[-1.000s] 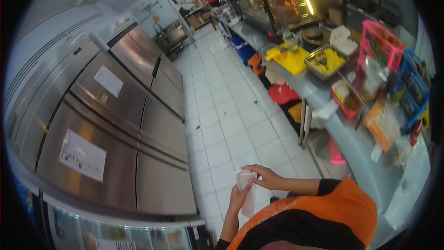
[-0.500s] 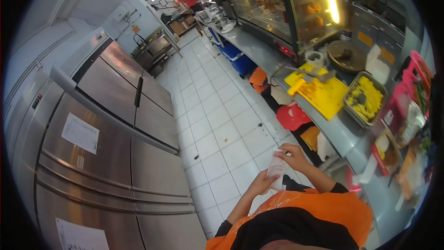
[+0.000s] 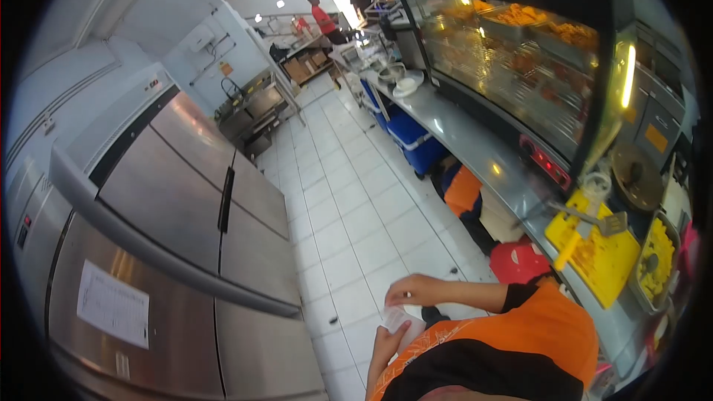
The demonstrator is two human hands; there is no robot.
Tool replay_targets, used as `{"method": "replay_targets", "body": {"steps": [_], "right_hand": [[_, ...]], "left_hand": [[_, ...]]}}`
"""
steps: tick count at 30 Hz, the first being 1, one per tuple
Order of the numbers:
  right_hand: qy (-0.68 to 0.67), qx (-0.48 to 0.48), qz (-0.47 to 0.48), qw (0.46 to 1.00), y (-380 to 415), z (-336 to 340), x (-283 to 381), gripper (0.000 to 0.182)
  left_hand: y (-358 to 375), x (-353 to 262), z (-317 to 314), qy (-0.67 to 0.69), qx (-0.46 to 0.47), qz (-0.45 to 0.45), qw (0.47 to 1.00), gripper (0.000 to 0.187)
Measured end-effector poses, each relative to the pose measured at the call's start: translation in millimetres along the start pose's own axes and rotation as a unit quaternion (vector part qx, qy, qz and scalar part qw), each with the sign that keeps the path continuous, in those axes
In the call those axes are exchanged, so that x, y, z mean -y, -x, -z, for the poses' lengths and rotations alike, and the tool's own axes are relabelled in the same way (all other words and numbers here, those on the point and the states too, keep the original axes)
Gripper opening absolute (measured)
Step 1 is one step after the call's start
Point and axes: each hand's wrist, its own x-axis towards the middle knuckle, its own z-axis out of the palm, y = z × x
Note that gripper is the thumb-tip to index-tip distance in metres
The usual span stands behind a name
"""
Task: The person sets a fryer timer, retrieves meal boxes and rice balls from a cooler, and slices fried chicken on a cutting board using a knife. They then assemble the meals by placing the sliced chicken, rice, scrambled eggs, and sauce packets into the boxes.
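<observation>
A white slip of paper (image 3: 399, 324) with faint print is in front of the orange and black shirt. My left hand (image 3: 388, 341) grips its lower left side. Just above the paper is my right hand (image 3: 413, 291), its fingers bent down and close together over the paper's top edge; whether they pinch anything is too small to tell.
Steel refrigerators (image 3: 171, 178) line the left. Along the right runs a steel counter (image 3: 475, 145) with a lit food display (image 3: 512, 67), yellow board (image 3: 594, 252) and tray of yellow food (image 3: 656, 260). A red cap (image 3: 518, 261) is below it. Two people (image 3: 324, 19) stand far back.
The view has moved forward along the counter, and the display looks larger. The paper and both hands now appear lower and further left. My right hand has shifted over the paper's top.
</observation>
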Motion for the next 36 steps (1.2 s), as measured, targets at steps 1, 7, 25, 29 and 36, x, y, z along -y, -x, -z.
{"method": "replay_targets", "body": {"steps": [1, 7, 25, 29, 36], "right_hand": [[-0.017, -0.020, 0.026, 0.999, -25.0, 11.1, -8.9, 0.015], [0.156, -0.233, 0.088, 0.956, -126.7, 167.2, -36.9, 0.025], [0.785, -0.507, -0.182, 0.305, -246.2, 789.3, -11.5, 0.052], [0.801, -0.495, -0.219, 0.256, -256.4, 799.6, -20.8, 0.052], [0.778, -0.507, -0.292, 0.228, -196.1, 746.1, 17.2, 0.048]], "left_hand": [[-39.1, -7.6, 9.1, 0.013, -0.007, -0.042, 0.999, 0.033], [-243.0, -98.0, 12.6, 0.020, 0.105, -0.117, 0.987, 0.030], [-626.8, -264.5, -32.3, -0.002, 0.182, -0.139, 0.973, 0.029], [-695.8, -286.8, -44.6, 0.056, 0.167, -0.114, 0.978, 0.030], [-807.8, -318.5, -112.2, -0.028, 0.358, -0.126, 0.925, 0.031]]}}
